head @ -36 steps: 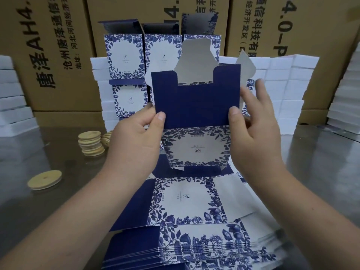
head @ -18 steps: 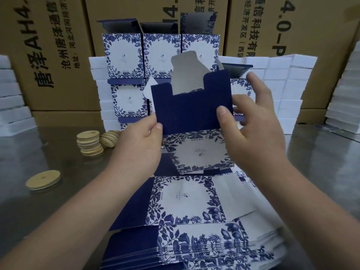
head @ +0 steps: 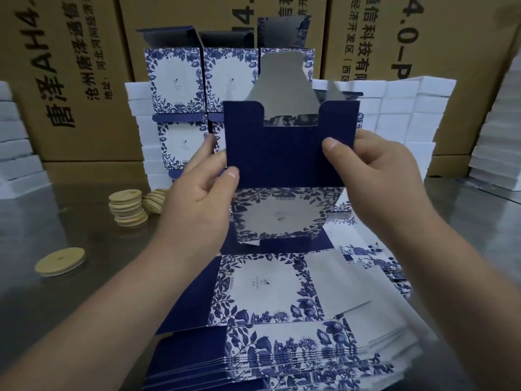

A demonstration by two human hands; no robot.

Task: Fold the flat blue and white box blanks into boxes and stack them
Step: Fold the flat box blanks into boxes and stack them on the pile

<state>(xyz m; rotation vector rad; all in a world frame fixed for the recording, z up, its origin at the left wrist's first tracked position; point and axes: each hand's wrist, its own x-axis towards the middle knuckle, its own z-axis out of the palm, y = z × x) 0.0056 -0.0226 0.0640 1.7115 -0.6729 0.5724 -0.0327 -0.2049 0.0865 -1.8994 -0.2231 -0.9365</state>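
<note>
Pinching the half-folded box blank (head: 282, 153) upright at mid-frame between left hand (head: 197, 204) and right hand (head: 375, 176), thumbs on its navy panel, fingers (head: 209, 144) gripping behind, above the flat blanks (head: 267, 292), apparently to square it open.

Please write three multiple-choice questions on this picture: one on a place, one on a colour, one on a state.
1. Where is the single round disc? A. on the table, at the left. B. on the blank pile. C. on the stacked boxes.
2. Which colour is the panel under both thumbs? A. white. B. navy. C. brown.
3. The held box is: A. flat. B. half folded, top flaps open. C. closed.
Key: A, it lies alone on steel; B, plain navy; B, grey flaps stand up.
</note>
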